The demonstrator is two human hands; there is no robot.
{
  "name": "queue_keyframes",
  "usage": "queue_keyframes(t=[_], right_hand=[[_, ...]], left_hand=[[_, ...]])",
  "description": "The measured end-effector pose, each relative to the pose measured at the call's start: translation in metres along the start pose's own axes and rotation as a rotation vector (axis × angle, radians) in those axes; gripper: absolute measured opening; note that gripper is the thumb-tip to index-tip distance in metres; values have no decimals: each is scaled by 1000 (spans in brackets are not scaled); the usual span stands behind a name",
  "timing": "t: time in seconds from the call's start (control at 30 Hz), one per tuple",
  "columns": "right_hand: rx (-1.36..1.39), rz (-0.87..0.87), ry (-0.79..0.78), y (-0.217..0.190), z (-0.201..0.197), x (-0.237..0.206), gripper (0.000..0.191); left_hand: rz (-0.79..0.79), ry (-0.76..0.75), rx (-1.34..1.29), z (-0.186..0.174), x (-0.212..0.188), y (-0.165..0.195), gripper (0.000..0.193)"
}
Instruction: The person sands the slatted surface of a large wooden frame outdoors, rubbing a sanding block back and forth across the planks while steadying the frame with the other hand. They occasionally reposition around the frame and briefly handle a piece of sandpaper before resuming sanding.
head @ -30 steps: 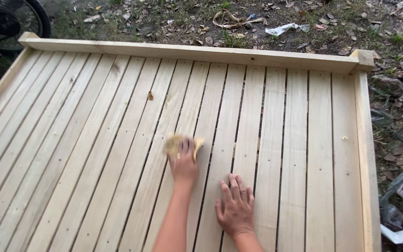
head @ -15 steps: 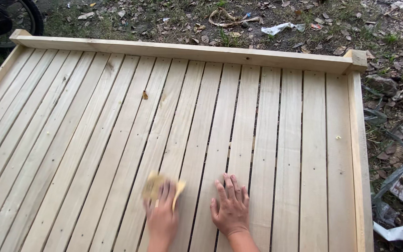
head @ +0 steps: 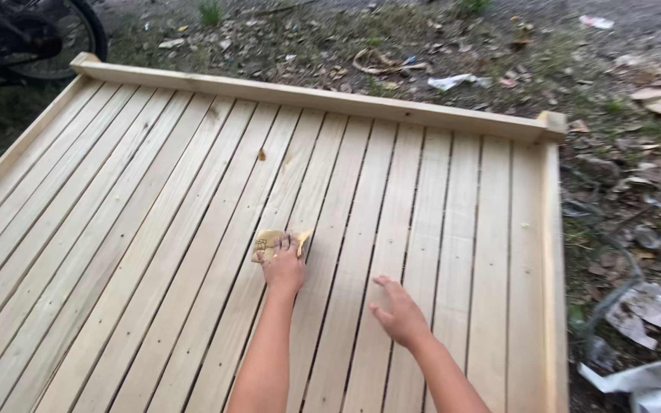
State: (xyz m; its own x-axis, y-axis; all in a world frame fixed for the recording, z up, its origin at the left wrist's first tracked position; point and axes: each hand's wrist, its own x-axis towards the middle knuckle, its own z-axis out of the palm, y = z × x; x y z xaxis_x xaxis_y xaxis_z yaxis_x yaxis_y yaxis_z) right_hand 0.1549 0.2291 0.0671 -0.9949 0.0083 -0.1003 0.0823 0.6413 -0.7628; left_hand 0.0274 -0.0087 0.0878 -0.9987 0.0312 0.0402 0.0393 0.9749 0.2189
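Bare slats (head: 154,229) lie open all round; raised rim (head: 307,95) bounds them.

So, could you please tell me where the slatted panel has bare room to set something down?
The wooden panel is bare left of the left hand with its sandpaper, and between the right hand and the right rail. The littered ground is crowded.

Soft, even daylight, rather flat; no glare, only faint shadows in the gaps between slats of the pale wooden panel (head: 193,229). Mostly sharp, slightly soft toward corners; mild wide-angle bending at edges.
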Motion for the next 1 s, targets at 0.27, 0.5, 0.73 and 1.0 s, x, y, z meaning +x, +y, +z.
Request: queue_keyframes(t=[0.27,0.5,0.73,1.0], right_hand=[[214,171,183,-2,-99,-53,63],[330,-2,49,11,-105,-73,48],[522,97,65,-3,-80,-74,26],[508,32,409,-41,-133,-77,27]], left_hand=[[142,-348,-782,-6,-79,119,32],[107,-508,-1644,-5,-139,152,16],[42,-267,-1405,-40,-131,162,32],[214,82,-922,-81,-125,191,45]])
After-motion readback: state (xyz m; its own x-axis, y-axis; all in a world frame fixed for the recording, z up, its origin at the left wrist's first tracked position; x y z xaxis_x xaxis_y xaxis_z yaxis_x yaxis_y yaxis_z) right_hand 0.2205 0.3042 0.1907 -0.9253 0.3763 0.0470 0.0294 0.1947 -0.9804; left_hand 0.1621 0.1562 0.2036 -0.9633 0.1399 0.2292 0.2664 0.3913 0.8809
